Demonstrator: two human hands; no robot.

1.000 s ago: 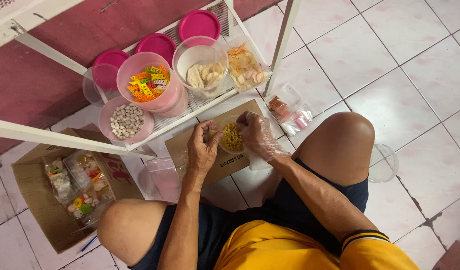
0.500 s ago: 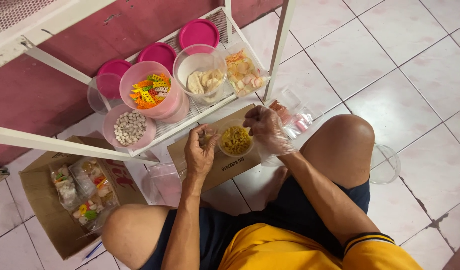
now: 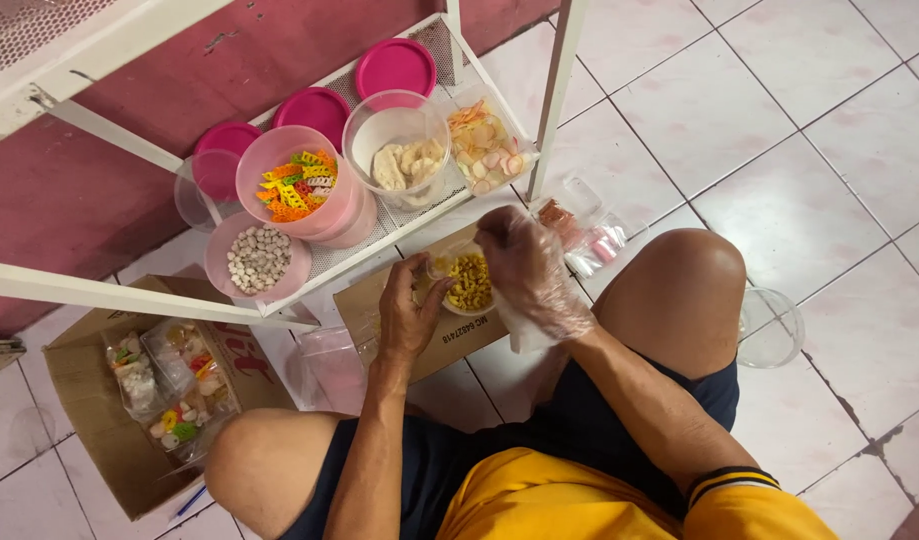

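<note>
I see the left hand point(image 3: 411, 318) bare, fingers curled around the rim of a small clear container point(image 3: 467, 285) of yellow snack pieces, which sits on a flattened cardboard piece point(image 3: 419, 345) on the floor just below the white rack point(image 3: 379, 255). The right hand point(image 3: 524, 265) — in a clear plastic glove — is bunched over the container's top edge; whether it pinches anything I cannot tell. Pink tubs point(image 3: 299, 190) sit on the rack, well apart.

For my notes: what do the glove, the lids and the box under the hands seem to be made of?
Glove on the right hand: thin clear plastic film, wrinkled and glossy. Lids: probably hard plastic, smooth, pink, slightly shiny. Box: brown cardboard, matte, with folded flaps.
</note>
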